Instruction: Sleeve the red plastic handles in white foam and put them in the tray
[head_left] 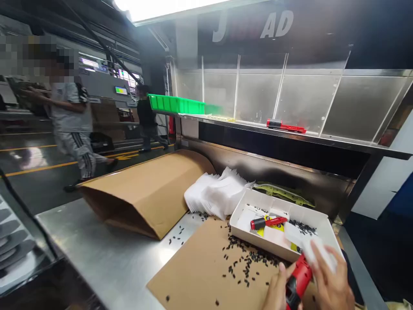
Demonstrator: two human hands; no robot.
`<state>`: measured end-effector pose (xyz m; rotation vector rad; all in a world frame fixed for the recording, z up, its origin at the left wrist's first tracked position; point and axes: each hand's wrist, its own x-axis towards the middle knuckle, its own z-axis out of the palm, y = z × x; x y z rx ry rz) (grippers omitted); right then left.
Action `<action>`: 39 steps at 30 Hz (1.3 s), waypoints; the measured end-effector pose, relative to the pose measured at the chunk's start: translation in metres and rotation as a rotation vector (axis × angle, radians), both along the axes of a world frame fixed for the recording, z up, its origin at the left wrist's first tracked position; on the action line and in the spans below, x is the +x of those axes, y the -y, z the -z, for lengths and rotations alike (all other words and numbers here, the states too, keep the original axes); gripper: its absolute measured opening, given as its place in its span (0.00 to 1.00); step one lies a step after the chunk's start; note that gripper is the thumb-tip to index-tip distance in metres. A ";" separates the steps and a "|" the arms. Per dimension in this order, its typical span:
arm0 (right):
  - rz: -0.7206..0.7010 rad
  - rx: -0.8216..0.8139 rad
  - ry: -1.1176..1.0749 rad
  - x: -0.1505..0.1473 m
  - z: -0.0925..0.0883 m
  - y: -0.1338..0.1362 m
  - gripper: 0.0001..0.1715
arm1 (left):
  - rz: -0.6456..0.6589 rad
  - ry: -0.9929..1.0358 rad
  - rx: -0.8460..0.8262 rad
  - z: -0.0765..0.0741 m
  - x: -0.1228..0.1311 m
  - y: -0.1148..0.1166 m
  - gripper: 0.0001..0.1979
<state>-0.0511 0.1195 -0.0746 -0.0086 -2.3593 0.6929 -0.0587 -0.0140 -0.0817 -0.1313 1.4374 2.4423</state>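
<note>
Red tool (pixel 297 280): lying gripped in left hand (pixel 278 292), low over cardboard sheet (pixel 206 271). Right hand (pixel 329 284) pinching white packet (pixel 318 253) just above. White tray (pixel 258 206) sitting directly beyond hands. Black screws (pixel 245 260) lying loose beside hands, likely scattering off desk (pixel 106 254) if brushed.

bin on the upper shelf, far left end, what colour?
Bright green. The bin shows clearly in the head view, on the steel shelf.
</note>
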 end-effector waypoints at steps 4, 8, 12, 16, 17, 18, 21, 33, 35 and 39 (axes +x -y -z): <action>-0.005 -0.081 -0.029 0.014 -0.010 0.017 0.25 | 0.120 0.036 0.004 -0.011 0.006 -0.002 0.61; -0.170 -0.077 -0.021 0.001 -0.027 0.020 0.24 | 0.120 0.041 0.001 -0.024 0.008 0.005 0.51; -0.010 -0.112 -0.023 -0.001 -0.040 0.010 0.26 | 0.151 0.031 -0.025 -0.028 0.005 0.004 0.54; -0.145 -0.052 -0.007 0.020 -0.039 0.012 0.25 | 0.127 0.024 -0.042 -0.031 0.008 0.001 0.51; -0.109 -0.030 0.039 0.018 -0.047 0.008 0.25 | 0.129 0.015 -0.042 -0.032 0.009 0.001 0.49; -0.034 -0.006 0.105 0.012 -0.059 0.001 0.25 | 0.136 0.003 -0.037 -0.035 0.010 0.001 0.48; 0.104 0.045 0.191 -0.022 -0.107 -0.032 0.25 | 0.185 -0.032 0.015 -0.044 0.014 0.004 0.46; -0.048 0.256 0.501 -0.072 -0.107 -0.054 0.26 | 0.373 0.100 0.384 -0.057 0.017 0.019 0.24; -0.058 0.257 0.512 -0.079 -0.104 -0.049 0.26 | 0.395 0.113 0.407 -0.055 0.016 0.020 0.23; -0.059 0.245 0.521 -0.087 -0.097 -0.043 0.28 | 0.422 0.134 0.423 -0.053 0.016 0.022 0.27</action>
